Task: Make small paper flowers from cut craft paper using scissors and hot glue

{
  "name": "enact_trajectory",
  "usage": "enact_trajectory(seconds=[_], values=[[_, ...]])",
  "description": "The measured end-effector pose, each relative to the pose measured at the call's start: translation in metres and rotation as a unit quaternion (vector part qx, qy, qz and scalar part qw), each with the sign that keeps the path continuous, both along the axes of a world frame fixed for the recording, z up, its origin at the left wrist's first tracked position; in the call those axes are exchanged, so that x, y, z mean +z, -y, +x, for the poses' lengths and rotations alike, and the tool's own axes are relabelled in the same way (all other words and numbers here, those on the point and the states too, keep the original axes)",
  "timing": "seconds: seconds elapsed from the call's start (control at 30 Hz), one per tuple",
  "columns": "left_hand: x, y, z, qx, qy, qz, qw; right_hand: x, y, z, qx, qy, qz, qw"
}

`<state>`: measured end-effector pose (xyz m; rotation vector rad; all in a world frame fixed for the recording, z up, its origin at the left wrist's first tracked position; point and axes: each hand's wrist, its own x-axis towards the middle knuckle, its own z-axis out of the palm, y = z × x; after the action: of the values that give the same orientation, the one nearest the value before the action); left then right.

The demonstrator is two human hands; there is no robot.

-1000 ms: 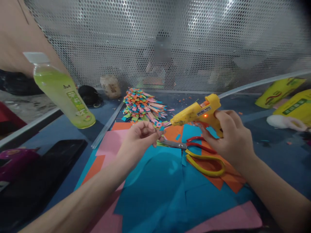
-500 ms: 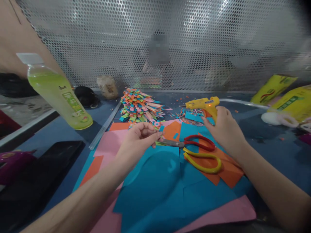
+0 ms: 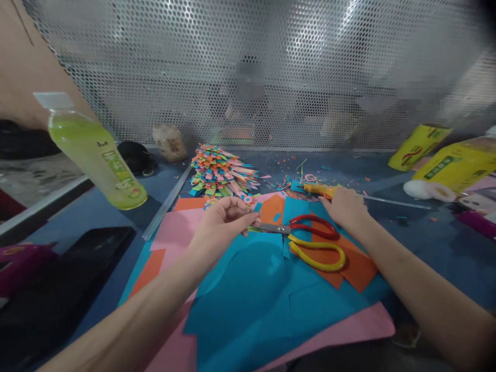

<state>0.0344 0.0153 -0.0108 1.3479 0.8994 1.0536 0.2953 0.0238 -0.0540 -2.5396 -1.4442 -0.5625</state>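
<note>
Left hand (image 3: pixel 222 223): fingertips pinched narrow, seemingly on blue paper bit (image 3: pixel 257 207). Right hand (image 3: pixel 349 209): on glue gun (image 3: pixel 323 190), low beside scraps (image 3: pixel 284 184); fingers hidden, cannot tell if gripping. Step reads as gluing small paper; next move likely calls for steady pinch, freed right fingers. Scissors (image 3: pixel 285 229) between hands, nearer camera than gun; paper-strip cone (image 3: pixel 217 173) beyond left hand

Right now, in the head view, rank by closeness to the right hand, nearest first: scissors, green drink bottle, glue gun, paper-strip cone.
1. Glue gun: at the right hand itself, in its grip.
2. Scissors: just left, nearer the camera.
3. Paper-strip cone: farther left, toward the mesh panel.
4. Green drink bottle: farthest left.
</note>
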Motion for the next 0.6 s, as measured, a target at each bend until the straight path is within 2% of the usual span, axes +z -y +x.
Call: enact_trajectory(seconds=[0.1, 0.13, 0.2, 0.27, 0.33, 0.4, 0.43, 0.6], values=[[-0.002, 0.0, 0.001, -0.013, -0.002, 0.001, 1.0, 0.007, 0.004, -0.006, 0.028, 0.019, 0.041, 0.999], [-0.003, 0.001, 0.002, -0.018, -0.002, 0.001, 1.0, 0.01, 0.005, -0.009, 0.067, 0.015, 0.061, 0.996], [-0.006, 0.002, 0.003, -0.023, -0.001, -0.003, 1.0, 0.016, 0.009, -0.019, 0.193, -0.044, 0.093, 0.976], [-0.008, 0.003, 0.005, -0.032, -0.001, -0.014, 0.999, 0.02, 0.016, -0.033, 0.354, -0.164, 0.105, 0.915], [-0.01, 0.005, 0.006, -0.054, 0.001, -0.029, 0.998, 0.021, 0.026, -0.05, 0.437, -0.273, 0.121, 0.848], [-0.012, 0.007, 0.008, -0.077, 0.009, -0.042, 0.996, 0.021, 0.038, -0.065, 0.485, -0.345, 0.084, 0.799], [-0.013, 0.008, 0.009, -0.085, 0.014, -0.046, 0.995, 0.022, 0.043, -0.071, 0.49, -0.371, 0.073, 0.785], [-0.017, 0.014, 0.014, -0.074, 0.06, -0.063, 0.993, 0.028, 0.057, -0.083, 0.502, -0.407, 0.049, 0.761]])
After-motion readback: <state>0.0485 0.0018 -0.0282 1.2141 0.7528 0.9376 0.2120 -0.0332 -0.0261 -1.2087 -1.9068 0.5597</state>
